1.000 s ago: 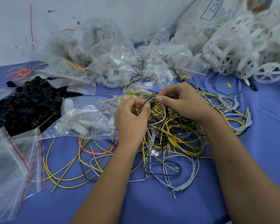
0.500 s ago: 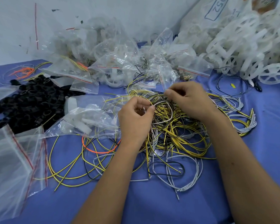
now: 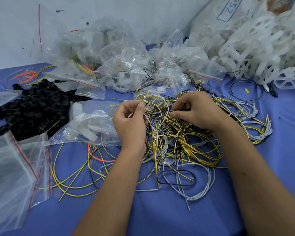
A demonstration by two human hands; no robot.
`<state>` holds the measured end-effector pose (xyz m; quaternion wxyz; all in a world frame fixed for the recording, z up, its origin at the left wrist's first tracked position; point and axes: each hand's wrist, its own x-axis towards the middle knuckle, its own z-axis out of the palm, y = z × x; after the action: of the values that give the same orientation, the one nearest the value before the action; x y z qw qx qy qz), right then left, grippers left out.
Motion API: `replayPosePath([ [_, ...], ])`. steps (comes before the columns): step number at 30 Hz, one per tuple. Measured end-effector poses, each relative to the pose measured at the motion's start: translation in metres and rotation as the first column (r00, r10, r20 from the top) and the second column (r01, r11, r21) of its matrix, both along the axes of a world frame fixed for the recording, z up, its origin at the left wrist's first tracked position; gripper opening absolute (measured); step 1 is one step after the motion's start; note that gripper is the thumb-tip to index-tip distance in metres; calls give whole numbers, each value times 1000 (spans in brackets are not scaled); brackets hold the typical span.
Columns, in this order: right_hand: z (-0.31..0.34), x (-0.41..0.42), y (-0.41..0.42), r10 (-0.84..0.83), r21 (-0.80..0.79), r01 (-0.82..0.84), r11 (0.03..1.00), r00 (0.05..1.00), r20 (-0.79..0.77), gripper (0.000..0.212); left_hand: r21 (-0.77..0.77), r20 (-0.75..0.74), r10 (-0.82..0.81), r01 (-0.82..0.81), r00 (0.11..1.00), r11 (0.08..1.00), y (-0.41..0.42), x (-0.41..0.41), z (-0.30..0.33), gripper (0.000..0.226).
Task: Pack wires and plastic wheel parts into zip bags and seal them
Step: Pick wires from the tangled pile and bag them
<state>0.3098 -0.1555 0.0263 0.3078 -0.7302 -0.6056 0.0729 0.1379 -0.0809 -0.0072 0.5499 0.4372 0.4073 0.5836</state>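
- We pinch strands of the tangled yellow, black and grey wire pile [image 3: 182, 133] with left hand [image 3: 130, 123] and right hand [image 3: 197, 110], at centre.
- Empty clear red-striped zip bags [image 3: 15, 169] lie at 8 o'clock; black plastic ring heap [image 3: 36, 108] at 10; white plastic wheels [image 3: 262, 53] at 2.

The scene is being viewed from a single head-worn wide-angle camera, angled forward and down. The blue table [image 3: 160, 218] is being seen from close range, with the wall [image 3: 143, 14] being caught behind.
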Motion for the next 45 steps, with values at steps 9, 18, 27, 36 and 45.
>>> replayPosePath([
  [9, 3, 4, -2, -129, 154, 151, 976, 981, -146, 7, -20, -64, 14, -16, 998, 1000, 0, -1, 0, 20],
  [18, 7, 16, -7, -442, 422, 586, 692, 806, -395, 12, 86, -248, -58, 81, 967, 993, 1, 0, -6, 18],
  [27, 16, 23, -14, -303, 482, 832, 275, 551, -777, 12, 225, -533, -118, 275, 838, 935, -8, 2, -8, 16],
  [36, 18, 18, -11, -82, 408, 857, 314, 452, -888, 18, 216, -610, -114, 303, 784, 928, -9, 2, -6, 16],
  [45, 19, 33, -16, 198, 258, 957, 132, 230, -953, 25, 217, -609, -109, 296, 786, 930, -9, 0, -6, 18],
])
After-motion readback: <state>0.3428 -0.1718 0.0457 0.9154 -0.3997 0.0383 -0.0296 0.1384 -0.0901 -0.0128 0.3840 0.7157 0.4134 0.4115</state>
